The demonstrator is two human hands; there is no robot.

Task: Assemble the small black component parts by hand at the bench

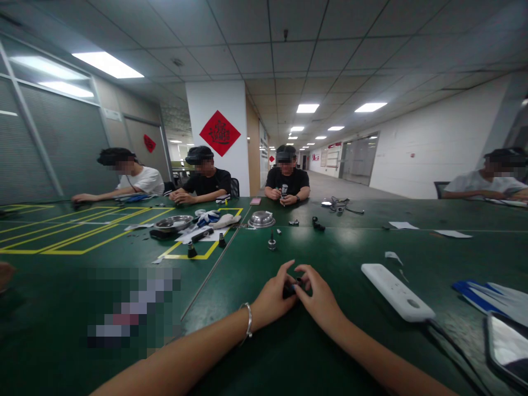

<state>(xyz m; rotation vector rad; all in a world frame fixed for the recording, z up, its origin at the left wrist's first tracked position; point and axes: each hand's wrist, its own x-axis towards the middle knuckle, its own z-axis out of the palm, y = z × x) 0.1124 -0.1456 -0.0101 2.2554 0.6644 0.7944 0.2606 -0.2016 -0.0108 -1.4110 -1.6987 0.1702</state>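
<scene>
Just above the green table (350,258), my left hand (274,294) and my right hand (315,291) meet near the middle. Between their fingers is a small dark part (290,290), mostly hidden by the fingertips. Both hands have their fingers curled round it. A silver bracelet circles my left wrist. Beyond the hands, a small metal piece with a dark pointed top (271,242) stands upright on the table.
A white power strip (398,291) with a black cable lies at the right, near blue and white gloves (495,300) and a phone (509,341). Metal bowls (261,219), black cones (192,250) and gloves lie ahead. Several people sit around the table.
</scene>
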